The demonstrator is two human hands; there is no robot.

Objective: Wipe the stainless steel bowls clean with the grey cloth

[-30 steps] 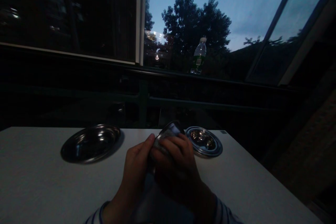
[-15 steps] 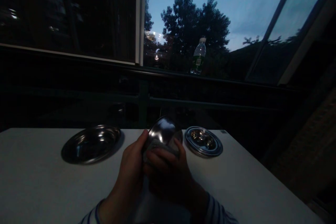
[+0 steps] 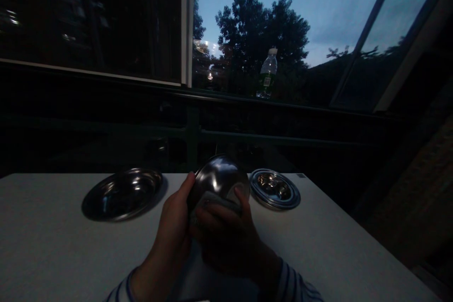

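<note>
A shiny metal bowl (image 3: pixel 221 173) is held up over the table, its rounded outside facing me. My left hand (image 3: pixel 174 219) grips it at the left edge, thumb along the rim. My right hand (image 3: pixel 230 233) has its fingers curled against the near side of the bowl, pressing a greyish cloth (image 3: pixel 208 197) to the metal. Much of the cloth is hidden under those fingers, and the dim light blurs its edges. Both hands are closed.
On the white table (image 3: pixel 71 255), a wide metal dish (image 3: pixel 120 196) lies to the left. Nested metal dishes (image 3: pixel 274 188) sit at the right, close to the bowl. Behind the table, a plastic bottle (image 3: pixel 268 75) stands on the sill of the open window.
The bowl has turned slightly and shows more of its rounded outside. My left hand has shifted a little to the left with it; my right fingers stay pressed on the cloth.
</note>
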